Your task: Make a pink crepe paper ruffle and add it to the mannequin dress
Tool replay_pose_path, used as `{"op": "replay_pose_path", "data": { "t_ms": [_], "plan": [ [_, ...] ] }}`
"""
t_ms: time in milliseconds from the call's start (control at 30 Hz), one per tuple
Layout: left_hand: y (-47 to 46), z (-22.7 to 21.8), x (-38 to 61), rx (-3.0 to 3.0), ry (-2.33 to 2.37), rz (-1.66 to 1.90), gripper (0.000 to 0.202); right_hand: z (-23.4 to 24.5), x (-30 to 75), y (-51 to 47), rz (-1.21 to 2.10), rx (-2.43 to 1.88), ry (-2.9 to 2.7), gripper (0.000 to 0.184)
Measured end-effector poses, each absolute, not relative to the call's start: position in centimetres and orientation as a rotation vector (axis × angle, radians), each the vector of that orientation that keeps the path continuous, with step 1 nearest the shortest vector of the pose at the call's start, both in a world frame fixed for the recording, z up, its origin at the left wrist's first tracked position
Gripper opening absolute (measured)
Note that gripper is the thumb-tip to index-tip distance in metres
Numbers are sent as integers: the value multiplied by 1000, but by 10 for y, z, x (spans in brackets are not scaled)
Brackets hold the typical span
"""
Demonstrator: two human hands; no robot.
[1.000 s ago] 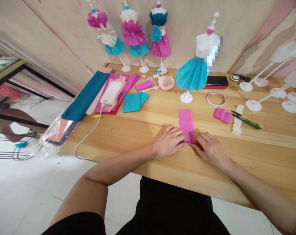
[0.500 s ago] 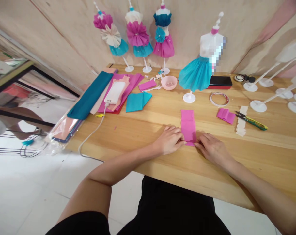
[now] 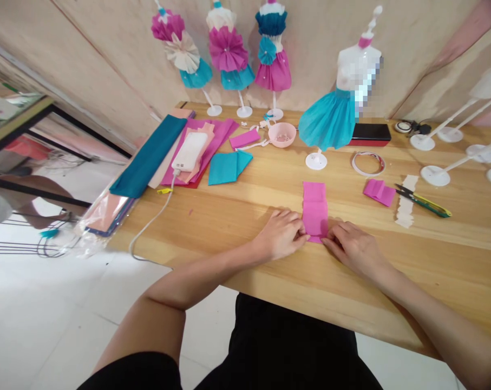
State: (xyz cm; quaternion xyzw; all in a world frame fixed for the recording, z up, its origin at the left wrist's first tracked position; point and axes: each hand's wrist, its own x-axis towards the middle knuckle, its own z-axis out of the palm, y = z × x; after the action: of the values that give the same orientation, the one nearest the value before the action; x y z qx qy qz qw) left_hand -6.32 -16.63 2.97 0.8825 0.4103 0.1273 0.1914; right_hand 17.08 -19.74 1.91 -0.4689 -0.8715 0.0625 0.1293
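While flat on tbl, pink strip w/ both hands in closed pinch @ near corners.

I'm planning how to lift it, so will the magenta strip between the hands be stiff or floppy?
The magenta strip would probably droop if lifted: it looks thin and is creased across. It is likely light, being paper-like. Its near edge, seemingly folded between left hand and right hand, might spring open if released.

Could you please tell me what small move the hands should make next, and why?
Probably fold the near edge over along the crease: the left hand and right hand have their fingertips at the near corners of the magenta paper strip, and a crease line crosses just above that edge.
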Motion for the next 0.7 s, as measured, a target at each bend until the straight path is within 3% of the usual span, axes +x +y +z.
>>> {"op": "replay_pose_path", "data": {
  "t_ms": [700],
  "plan": [
    [-163, 29, -65, 2511, 1007, 380, 22, 21, 167, -204, 51, -1368, -2542, 10]
  ]
}}
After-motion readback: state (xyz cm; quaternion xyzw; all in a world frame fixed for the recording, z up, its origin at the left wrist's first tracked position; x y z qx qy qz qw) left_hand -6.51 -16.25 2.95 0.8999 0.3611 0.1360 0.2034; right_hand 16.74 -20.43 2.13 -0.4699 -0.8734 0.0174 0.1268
